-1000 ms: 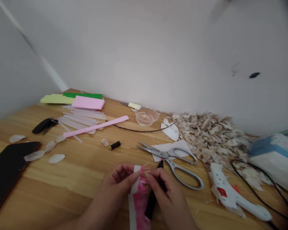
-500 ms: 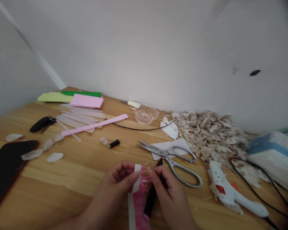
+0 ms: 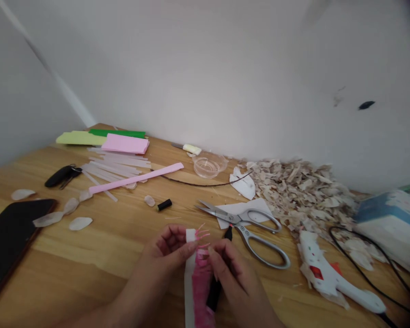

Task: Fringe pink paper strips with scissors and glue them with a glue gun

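Observation:
Between my hands is a white-and-pink paper strip, its pink edge cut into thin fringes near the top. My left hand pinches the white edge close to the strip's upper end. The fingertips of my right hand are closed at the pink fringe, pinching it. A black marker lies under my right hand, its tip pointing up toward the scissors. Just beyond, grey scissors rest slightly open, partly over a white paper piece. A black cap sits beyond my left hand.
A white glue gun with a black cord lies at right, before a large heap of pale scraps. A clear plastic dish stands at the back. Folded pink paper, keys and a phone are at left.
The strip's upper end, folded over before, now stands straighter with its fringes spread apart. My right fingers have shifted slightly down along the fringe. The left hand keeps its pinch.

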Available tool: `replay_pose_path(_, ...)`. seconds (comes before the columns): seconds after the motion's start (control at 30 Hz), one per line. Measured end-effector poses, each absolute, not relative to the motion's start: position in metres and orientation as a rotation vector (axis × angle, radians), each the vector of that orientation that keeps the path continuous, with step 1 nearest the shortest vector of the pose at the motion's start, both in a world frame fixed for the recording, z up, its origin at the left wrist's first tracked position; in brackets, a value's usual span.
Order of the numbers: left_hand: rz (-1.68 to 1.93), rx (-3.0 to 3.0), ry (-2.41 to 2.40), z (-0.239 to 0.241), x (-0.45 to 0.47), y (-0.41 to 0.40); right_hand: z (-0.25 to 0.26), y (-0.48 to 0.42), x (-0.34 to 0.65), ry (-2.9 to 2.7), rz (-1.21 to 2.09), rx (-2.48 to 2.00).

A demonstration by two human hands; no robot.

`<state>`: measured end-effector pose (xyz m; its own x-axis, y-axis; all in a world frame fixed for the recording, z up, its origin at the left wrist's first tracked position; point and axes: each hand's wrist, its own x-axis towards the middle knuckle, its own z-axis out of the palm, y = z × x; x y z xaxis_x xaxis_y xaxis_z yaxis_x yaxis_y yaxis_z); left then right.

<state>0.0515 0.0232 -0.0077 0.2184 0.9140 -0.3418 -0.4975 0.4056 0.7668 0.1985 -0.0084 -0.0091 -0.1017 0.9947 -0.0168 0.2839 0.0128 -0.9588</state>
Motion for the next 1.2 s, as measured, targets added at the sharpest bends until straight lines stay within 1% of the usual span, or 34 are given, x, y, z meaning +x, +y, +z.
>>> replay_pose_path(0.27,0.991,0.562,0.89,-0.013,0.052,0.022,-0.008,-0.01,0.2,-1.685,0.831,-1.39)
replay_pose_path(0.53,1.042,0.591,0.923,-0.015,0.055,0.02,-0.008,-0.011,0.199,-1.886,0.454,-1.408)
replay_pose_path(0.67,1.035,0.575,0.909,-0.009,0.054,0.017,-0.006,-0.012,0.199,-1.892,0.436,-1.403)
replay_pose_path(0.9,1.071,0.589,0.915,-0.007,0.055,0.017,-0.002,-0.015,0.198,-1.783,0.696,-1.387)
replay_pose_path(1.07,1.057,0.599,0.903,-0.011,0.054,0.017,-0.004,-0.014,0.198,-1.831,0.575,-1.389)
replay_pose_path(1.2,0.946,0.629,0.891,-0.007,0.051,0.016,-0.007,-0.013,0.2,-1.851,0.499,-1.398)
